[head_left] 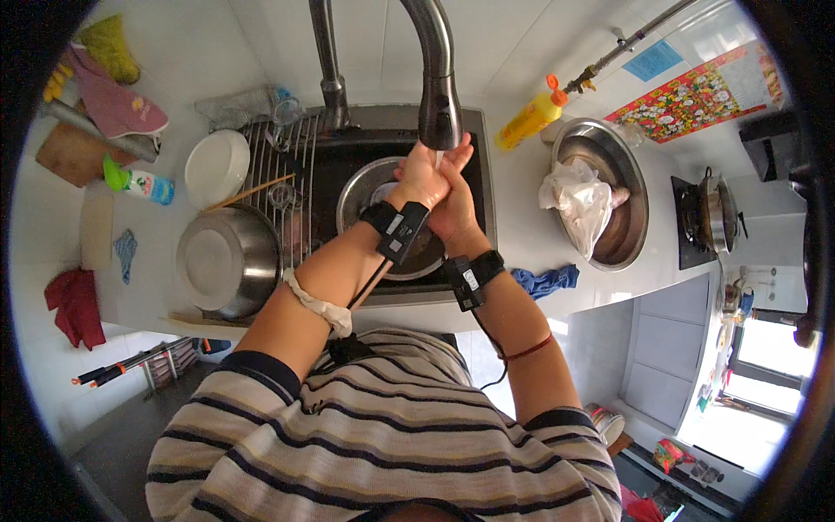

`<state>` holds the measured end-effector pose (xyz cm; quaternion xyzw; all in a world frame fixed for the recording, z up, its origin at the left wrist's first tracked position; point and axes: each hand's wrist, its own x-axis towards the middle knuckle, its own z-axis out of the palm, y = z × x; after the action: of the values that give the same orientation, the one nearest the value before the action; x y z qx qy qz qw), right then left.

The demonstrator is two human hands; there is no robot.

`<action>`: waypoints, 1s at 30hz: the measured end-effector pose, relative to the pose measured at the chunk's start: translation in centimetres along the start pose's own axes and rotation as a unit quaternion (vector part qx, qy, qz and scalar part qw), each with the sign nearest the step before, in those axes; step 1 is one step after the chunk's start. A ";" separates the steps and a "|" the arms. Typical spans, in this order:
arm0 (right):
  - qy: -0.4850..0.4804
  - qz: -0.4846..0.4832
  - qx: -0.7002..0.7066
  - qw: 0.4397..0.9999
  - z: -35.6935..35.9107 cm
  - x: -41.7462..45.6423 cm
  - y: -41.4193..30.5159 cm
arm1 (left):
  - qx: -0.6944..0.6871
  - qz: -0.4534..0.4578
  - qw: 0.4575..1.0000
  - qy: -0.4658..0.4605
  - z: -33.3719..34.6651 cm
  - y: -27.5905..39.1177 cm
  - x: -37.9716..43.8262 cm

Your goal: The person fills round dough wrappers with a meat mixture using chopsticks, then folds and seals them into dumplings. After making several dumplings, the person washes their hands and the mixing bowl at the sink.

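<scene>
Under the pull-down kitchen faucet (438, 107), a thin stream of water falls onto my two hands, which are pressed together. My left hand (421, 177) holds no object, its fingers spread towards the upper right below the spout. Against it rests my right hand (455, 209); some of its fingers are hidden behind the left. Below both hands, a stainless steel basin (344, 215) stands in the dark sink (479, 196). Part of a pale round thing shows inside the basin, mostly covered by my left wrist.
Left, a roll-up drying rack (306, 222) spans the sink beside an overturned steel pot (218, 261) and a white bowl (217, 168). Right, a large steel basin (629, 228) holds a plastic bag (577, 202), near a yellow bottle (531, 121) and blue cloth (546, 282).
</scene>
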<state>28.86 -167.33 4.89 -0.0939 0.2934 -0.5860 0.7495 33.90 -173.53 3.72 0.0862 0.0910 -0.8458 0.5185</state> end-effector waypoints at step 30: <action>-0.010 0.006 -0.072 0.997 -0.3 1.2 0.4 | 0.039 0.027 0.999 -0.001 -1.2 0.1 -5.6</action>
<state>29.19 -168.22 4.04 -0.1522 0.3280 -0.5581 0.7469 36.59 -168.48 3.87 0.1078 0.0546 -0.8345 0.5376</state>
